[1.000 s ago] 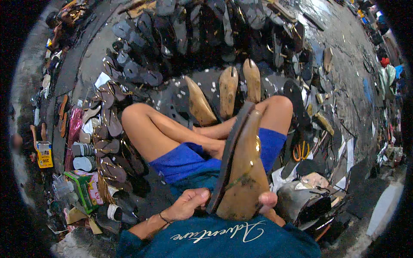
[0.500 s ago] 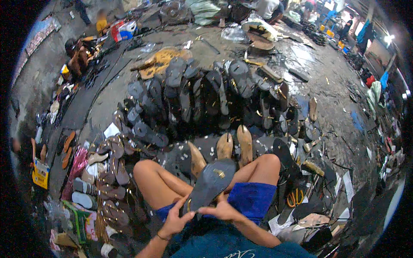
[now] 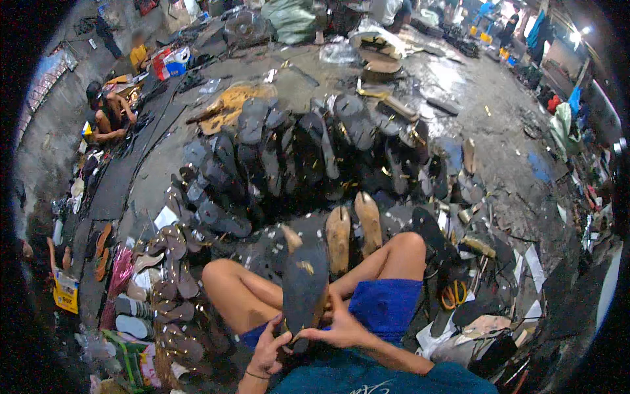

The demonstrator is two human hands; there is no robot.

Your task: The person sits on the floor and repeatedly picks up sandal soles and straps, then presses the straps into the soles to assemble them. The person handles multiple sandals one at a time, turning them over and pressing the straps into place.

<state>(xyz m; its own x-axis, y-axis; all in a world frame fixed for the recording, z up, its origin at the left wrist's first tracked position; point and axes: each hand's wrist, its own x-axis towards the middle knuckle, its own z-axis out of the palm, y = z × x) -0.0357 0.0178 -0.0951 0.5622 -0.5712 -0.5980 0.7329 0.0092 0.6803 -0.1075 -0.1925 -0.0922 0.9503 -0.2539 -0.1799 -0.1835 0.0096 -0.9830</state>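
Note:
Between my bare legs I hold a dark grey sandal sole [image 3: 304,279] with its long axis pointing away from me. A small gold-coloured piece [image 3: 306,267] shows on its upper half. My left hand [image 3: 268,349] pinches the near end from the left. My right hand [image 3: 342,327] wraps the right edge, its thumb pressed at the same near end. What lies under the sole is mostly hidden. Just beyond it stand two wooden shoe lasts [image 3: 338,240] with split toes, and the tip of another wooden last [image 3: 292,238] shows past the sole's far left edge.
A wide arc of dark sandals [image 3: 269,157] lies ahead of me. More brown sandals [image 3: 178,289] are piled at my left, by a pink plastic bundle [image 3: 122,268]. Orange-handled scissors [image 3: 454,295] lie among scraps at my right. A co-worker [image 3: 108,118] sits at the far left.
The sole has turned from slanting up-right to nearly upright and shifted left, covering more of the leftmost last. Both hands keep hold near its lower end. My view has swung slightly.

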